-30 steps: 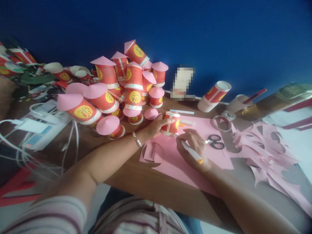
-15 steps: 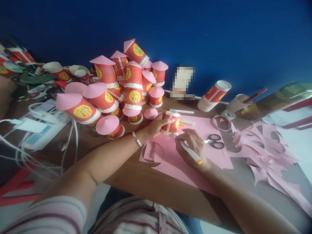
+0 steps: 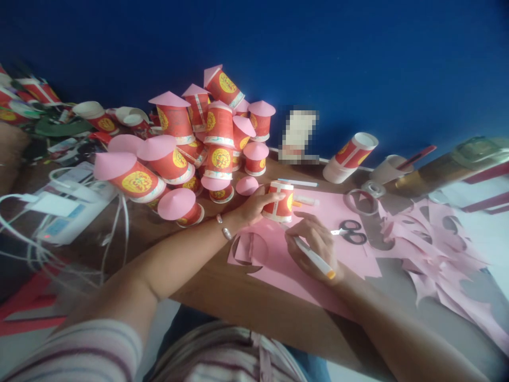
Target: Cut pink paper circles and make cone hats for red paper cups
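Note:
My left hand [image 3: 254, 204] grips a small red paper cup [image 3: 279, 201] that stands upside down on a pink paper sheet [image 3: 286, 265]. My right hand [image 3: 314, 241] pinches a white pen [image 3: 314, 257] with an orange end, its tip down at the cup's base on the pink sheet. A circular hole with a loose pink scrap [image 3: 249, 249] lies in the sheet just left of my right hand.
A heap of red cups with pink cone tops [image 3: 199, 143] is piled behind my left hand. Black-handled scissors [image 3: 350, 232], a tape ring [image 3: 361, 201], an upright red cup [image 3: 350, 151] and pink offcuts [image 3: 429, 239] lie to the right. White cables and a device [image 3: 67, 209] sit left.
My right hand has slid slightly left and toward me around the cup's base, tilting the pen. My left hand and the cup have stayed put.

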A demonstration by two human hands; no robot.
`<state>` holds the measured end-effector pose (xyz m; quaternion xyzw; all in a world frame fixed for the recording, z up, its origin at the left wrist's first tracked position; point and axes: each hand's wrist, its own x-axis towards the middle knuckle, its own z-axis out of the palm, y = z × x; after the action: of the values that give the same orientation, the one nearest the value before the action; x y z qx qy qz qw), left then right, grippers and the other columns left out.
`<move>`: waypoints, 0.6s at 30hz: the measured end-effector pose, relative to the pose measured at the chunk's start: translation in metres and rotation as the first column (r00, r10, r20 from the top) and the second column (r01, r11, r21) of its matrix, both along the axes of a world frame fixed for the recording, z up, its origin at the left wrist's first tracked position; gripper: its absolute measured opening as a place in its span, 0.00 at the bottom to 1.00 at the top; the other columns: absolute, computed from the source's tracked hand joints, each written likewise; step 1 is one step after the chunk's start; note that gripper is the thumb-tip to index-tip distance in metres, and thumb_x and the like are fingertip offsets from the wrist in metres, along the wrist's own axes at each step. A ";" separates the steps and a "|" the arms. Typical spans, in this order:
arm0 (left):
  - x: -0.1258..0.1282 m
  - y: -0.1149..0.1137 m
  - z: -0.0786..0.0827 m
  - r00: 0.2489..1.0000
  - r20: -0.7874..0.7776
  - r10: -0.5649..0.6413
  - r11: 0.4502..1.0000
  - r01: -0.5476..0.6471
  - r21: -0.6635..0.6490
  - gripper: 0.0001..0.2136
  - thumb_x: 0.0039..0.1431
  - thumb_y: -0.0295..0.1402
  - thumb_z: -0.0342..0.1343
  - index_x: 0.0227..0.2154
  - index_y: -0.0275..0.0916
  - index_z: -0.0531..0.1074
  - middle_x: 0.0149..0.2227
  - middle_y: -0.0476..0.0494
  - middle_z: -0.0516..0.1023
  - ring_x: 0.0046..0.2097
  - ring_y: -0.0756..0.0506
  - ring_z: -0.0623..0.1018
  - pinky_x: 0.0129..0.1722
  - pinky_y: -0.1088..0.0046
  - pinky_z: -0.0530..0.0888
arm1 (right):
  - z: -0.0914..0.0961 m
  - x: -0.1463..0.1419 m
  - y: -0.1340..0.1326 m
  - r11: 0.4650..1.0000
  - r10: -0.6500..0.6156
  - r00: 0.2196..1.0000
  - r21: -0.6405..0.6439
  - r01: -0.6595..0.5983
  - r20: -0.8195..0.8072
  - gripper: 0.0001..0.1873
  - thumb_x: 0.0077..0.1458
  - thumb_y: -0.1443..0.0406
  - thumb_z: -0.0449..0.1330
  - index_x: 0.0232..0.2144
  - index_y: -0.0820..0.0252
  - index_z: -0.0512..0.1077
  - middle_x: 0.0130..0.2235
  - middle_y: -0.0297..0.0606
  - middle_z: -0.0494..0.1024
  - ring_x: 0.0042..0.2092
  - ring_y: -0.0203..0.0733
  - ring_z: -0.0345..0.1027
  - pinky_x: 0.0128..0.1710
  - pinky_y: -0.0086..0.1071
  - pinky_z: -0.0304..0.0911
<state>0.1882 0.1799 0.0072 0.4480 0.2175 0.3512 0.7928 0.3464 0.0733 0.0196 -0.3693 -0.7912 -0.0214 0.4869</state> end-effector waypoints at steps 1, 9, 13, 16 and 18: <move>0.000 0.000 0.000 1.000 0.006 -0.003 1.000 0.003 -0.004 0.14 0.58 0.40 0.65 0.42 0.35 0.77 0.38 0.43 0.80 0.39 0.46 0.79 0.39 0.70 0.75 | 0.000 0.000 0.000 1.000 0.010 1.000 -0.008 -0.010 -0.002 0.11 0.57 0.75 0.60 0.37 0.52 0.68 0.27 0.27 0.75 0.27 0.37 0.71 0.49 0.46 0.78; 0.001 0.002 -0.005 1.000 0.023 0.002 1.000 -0.002 -0.030 0.18 0.57 0.39 0.66 0.48 0.36 0.76 0.43 0.41 0.81 0.44 0.43 0.80 0.46 0.66 0.75 | 0.001 -0.001 0.000 0.999 0.035 0.999 -0.035 -0.035 -0.010 0.10 0.58 0.74 0.60 0.37 0.53 0.69 0.28 0.28 0.75 0.28 0.37 0.71 0.53 0.50 0.78; 0.002 0.004 -0.007 0.997 0.061 0.055 0.997 -0.051 -0.052 0.21 0.55 0.37 0.66 0.52 0.39 0.75 0.46 0.42 0.81 0.47 0.43 0.80 0.48 0.66 0.75 | 0.003 -0.001 0.000 0.998 0.055 0.998 -0.033 -0.055 0.005 0.10 0.59 0.75 0.60 0.38 0.53 0.69 0.28 0.27 0.75 0.27 0.36 0.71 0.54 0.51 0.78; 0.003 0.003 -0.005 0.997 0.070 0.017 1.000 -0.017 0.000 0.18 0.57 0.39 0.66 0.48 0.37 0.77 0.43 0.42 0.81 0.44 0.44 0.80 0.47 0.68 0.75 | 0.003 0.000 0.001 0.996 0.087 0.996 -0.025 -0.087 0.014 0.10 0.60 0.74 0.60 0.39 0.54 0.69 0.28 0.28 0.76 0.28 0.37 0.72 0.55 0.52 0.77; 0.002 0.002 -0.003 0.999 0.038 -0.016 0.999 0.015 0.040 0.17 0.57 0.41 0.67 0.45 0.36 0.78 0.40 0.42 0.81 0.41 0.45 0.80 0.44 0.68 0.75 | 0.002 0.001 0.001 0.993 0.119 0.993 -0.019 -0.119 0.015 0.10 0.60 0.75 0.60 0.40 0.55 0.70 0.29 0.29 0.78 0.29 0.37 0.74 0.56 0.53 0.77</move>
<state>0.1902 0.1815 0.0044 0.4584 0.1920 0.3578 0.7906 0.3470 0.0745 0.0215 -0.3258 -0.8158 0.0117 0.4776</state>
